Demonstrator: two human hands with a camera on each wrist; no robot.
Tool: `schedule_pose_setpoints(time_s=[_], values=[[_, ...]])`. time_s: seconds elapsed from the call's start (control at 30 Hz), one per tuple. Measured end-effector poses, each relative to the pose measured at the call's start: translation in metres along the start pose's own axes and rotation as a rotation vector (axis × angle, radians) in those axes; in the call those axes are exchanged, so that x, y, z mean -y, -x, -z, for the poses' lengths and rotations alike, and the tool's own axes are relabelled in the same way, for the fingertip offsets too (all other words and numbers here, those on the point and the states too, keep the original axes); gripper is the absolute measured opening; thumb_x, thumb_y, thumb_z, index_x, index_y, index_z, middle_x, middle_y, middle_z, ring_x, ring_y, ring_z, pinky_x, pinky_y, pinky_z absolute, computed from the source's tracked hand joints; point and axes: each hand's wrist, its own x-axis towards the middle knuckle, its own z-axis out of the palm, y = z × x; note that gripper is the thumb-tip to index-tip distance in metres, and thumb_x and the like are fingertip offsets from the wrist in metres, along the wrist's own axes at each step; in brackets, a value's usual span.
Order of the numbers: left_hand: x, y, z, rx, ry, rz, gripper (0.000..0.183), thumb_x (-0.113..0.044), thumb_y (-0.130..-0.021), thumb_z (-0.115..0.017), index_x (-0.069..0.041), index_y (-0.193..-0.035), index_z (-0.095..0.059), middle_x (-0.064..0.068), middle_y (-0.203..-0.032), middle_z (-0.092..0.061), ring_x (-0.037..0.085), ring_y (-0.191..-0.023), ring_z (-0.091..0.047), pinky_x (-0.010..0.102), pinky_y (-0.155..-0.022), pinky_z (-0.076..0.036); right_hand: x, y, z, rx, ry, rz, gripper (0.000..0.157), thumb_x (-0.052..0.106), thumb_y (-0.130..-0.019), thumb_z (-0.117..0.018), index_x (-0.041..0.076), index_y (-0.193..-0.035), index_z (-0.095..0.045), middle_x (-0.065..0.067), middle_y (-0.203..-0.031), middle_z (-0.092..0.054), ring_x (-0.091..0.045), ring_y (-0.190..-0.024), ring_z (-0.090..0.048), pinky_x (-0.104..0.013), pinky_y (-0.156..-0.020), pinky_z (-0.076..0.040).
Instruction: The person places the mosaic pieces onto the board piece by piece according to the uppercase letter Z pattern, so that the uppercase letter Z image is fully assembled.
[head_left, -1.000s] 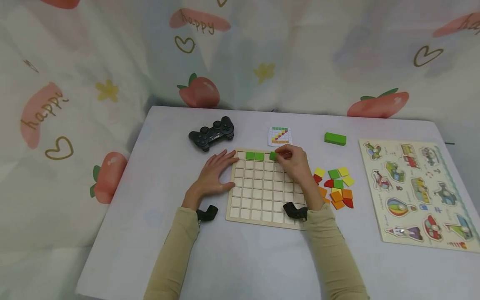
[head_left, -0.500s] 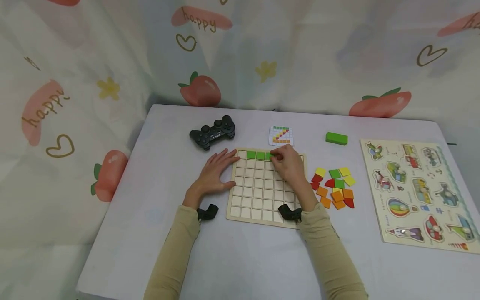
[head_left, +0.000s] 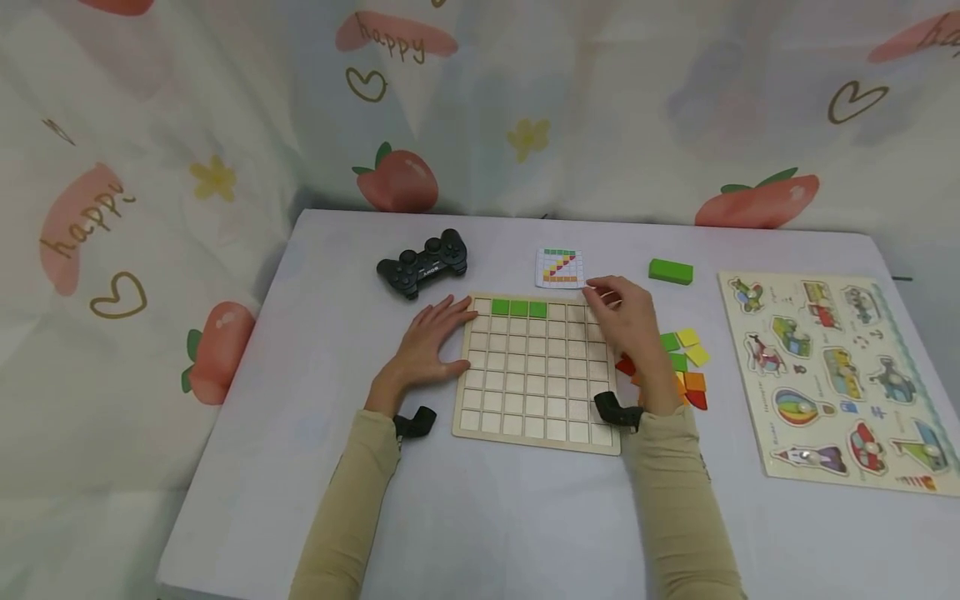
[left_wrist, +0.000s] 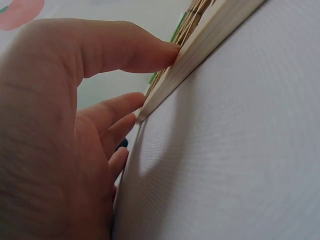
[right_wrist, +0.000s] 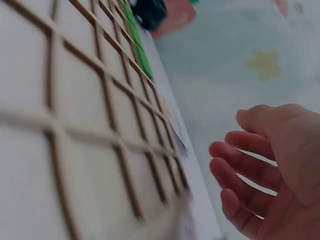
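A wooden grid board lies flat on the white table, with three green square tiles side by side in its top row. My left hand is spread along the board's left edge; in the left wrist view the thumb and fingertips touch its wooden side. Over the board's upper right corner is my right hand, fingers loosely bent. The right wrist view shows nothing between those fingers. Under and beyond the right forearm lies a pile of loose tiles in green, yellow, orange and red.
Behind the board sits a small pattern card. A black game controller is at the back left, and a green block at the back right. A picture puzzle board takes up the table's right side.
The third green tile has slid left against the other two, and my right hand has let go of it and moved right. My left hand has stayed at the board's edge.
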Motion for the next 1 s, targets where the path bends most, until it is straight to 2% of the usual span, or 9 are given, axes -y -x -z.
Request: schedule_pose_setpoints(time_s=[0.13,0.2,0.27,0.37,0.47,0.6,0.73,0.87,1.0], values=[[0.001,0.0,-0.002,-0.006,-0.002,-0.003,0.081,-0.047,-0.076,-0.061,-0.016,-0.149,-0.043,0.0,-0.162,-0.026,0.022,-0.151,-0.013,0.043,-0.12,-0.007,-0.017,0.006,0.031,-0.059,0.043,-0.1,0.04,0.03,-0.1,-0.053,0.0,-0.124,-0.065,-0.022,-0.111,-0.065,-0.034,-0.098,-0.06,-0.033,-0.083,-0.047],[0.001,0.0,-0.002,-0.007,0.004,-0.005,0.081,-0.047,-0.076,-0.061,-0.015,-0.149,-0.044,0.001,-0.162,-0.027,0.022,-0.151,-0.013,0.043,-0.12,-0.007,-0.024,0.011,0.048,-0.056,0.05,-0.159,0.043,0.033,-0.1,-0.054,0.001,-0.127,-0.064,-0.022,-0.114,-0.064,-0.035,-0.102,-0.058,-0.029,-0.081,-0.045],[0.0,0.0,-0.001,-0.007,0.004,-0.005,0.081,-0.046,-0.076,-0.061,-0.015,-0.149,-0.044,0.001,-0.162,-0.027,0.023,-0.151,-0.013,0.043,-0.12,-0.007,-0.03,0.017,0.065,0.004,0.073,-0.223,0.045,0.034,-0.099,-0.055,0.001,-0.129,-0.062,-0.022,-0.116,-0.061,-0.036,-0.105,-0.055,-0.025,-0.078,-0.045],[-0.001,0.0,0.0,-0.009,0.004,-0.005,0.081,-0.046,-0.076,-0.062,-0.015,-0.149,-0.044,0.001,-0.162,-0.027,0.023,-0.151,-0.013,0.043,-0.12,-0.007,-0.037,0.027,0.088,0.183,0.125,-0.315,0.046,0.034,-0.098,-0.058,0.002,-0.13,-0.06,-0.021,-0.114,-0.059,-0.036,-0.102,-0.052,-0.027,-0.074,-0.046],[-0.001,0.001,-0.001,-0.011,0.0,-0.002,0.082,-0.046,-0.076,-0.061,-0.015,-0.149,-0.043,0.001,-0.162,-0.026,0.023,-0.151,-0.013,0.043,-0.12,-0.007,-0.044,0.034,0.103,0.325,0.164,-0.351,0.044,0.03,-0.095,-0.064,0.0,-0.127,-0.061,-0.018,-0.104,-0.059,-0.032,-0.095,-0.05,-0.03,-0.071,-0.045],[0.0,0.002,-0.001,-0.011,0.0,-0.001,0.082,-0.048,-0.076,-0.06,-0.015,-0.149,-0.043,0.001,-0.162,-0.026,0.024,-0.151,-0.013,0.043,-0.12,-0.007,-0.049,0.037,0.109,0.382,0.168,-0.371,0.043,0.025,-0.092,-0.069,-0.001,-0.125,-0.063,-0.014,-0.095,-0.058,-0.03,-0.089,-0.049,-0.032,-0.069,-0.043],[0.0,0.003,0.0,-0.015,0.009,-0.006,0.081,-0.047,-0.077,-0.061,-0.015,-0.149,-0.043,0.002,-0.162,-0.027,0.025,-0.15,-0.014,0.044,-0.12,-0.008,-0.052,0.038,0.106,0.35,0.157,-0.404,0.041,0.028,-0.092,-0.069,0.0,-0.122,-0.065,-0.014,-0.093,-0.056,-0.029,-0.088,-0.047,-0.033,-0.068,-0.041],[-0.001,0.002,0.0,-0.016,0.017,-0.007,0.081,-0.046,-0.077,-0.062,-0.015,-0.149,-0.044,0.002,-0.161,-0.027,0.025,-0.15,-0.014,0.044,-0.12,-0.007,-0.056,0.037,0.102,0.299,0.133,-0.445,0.045,0.031,-0.092,-0.069,0.001,-0.125,-0.063,-0.017,-0.102,-0.054,-0.031,-0.092,-0.045,-0.036,-0.07,-0.04],[-0.001,0.002,0.001,-0.014,0.014,-0.006,0.081,-0.047,-0.076,-0.061,-0.015,-0.149,-0.044,0.002,-0.161,-0.027,0.025,-0.15,-0.014,0.043,-0.12,-0.007,-0.057,0.035,0.098,0.323,0.117,-0.442,0.053,0.029,-0.092,-0.068,0.005,-0.138,-0.056,-0.021,-0.115,-0.05,-0.035,-0.099,-0.043,-0.039,-0.075,-0.041]])
